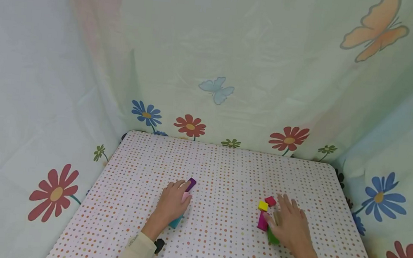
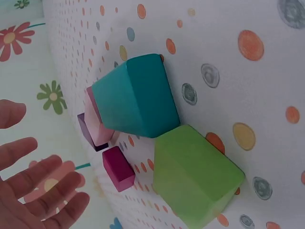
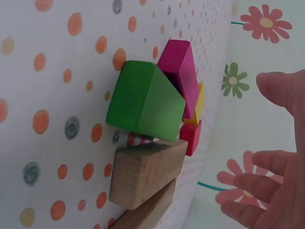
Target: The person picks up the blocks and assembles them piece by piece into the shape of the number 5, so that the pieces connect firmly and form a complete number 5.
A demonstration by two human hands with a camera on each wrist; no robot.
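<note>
My left hand (image 1: 172,201), fingers extended, is over a small group of blocks. A purple block (image 1: 191,183), a pink block (image 1: 186,196) and a teal block (image 1: 175,222) show around it. The left wrist view also has a light green block (image 2: 195,176) and a magenta block (image 2: 118,169), both hidden in the head view. Fingers spread, my right hand (image 1: 290,223) hovers by a second group: a red block (image 1: 270,201), a yellow block (image 1: 263,205), a magenta block (image 1: 262,221) and a green block (image 1: 273,237). Two bare wooden blocks (image 3: 143,174) lie beside the green one.
The blocks lie on a table (image 1: 218,238) with a dotted white cover. Behind it and on both sides hang curtains (image 1: 257,67) printed with flowers and butterflies. A wide stretch of dotted cover separates the two groups.
</note>
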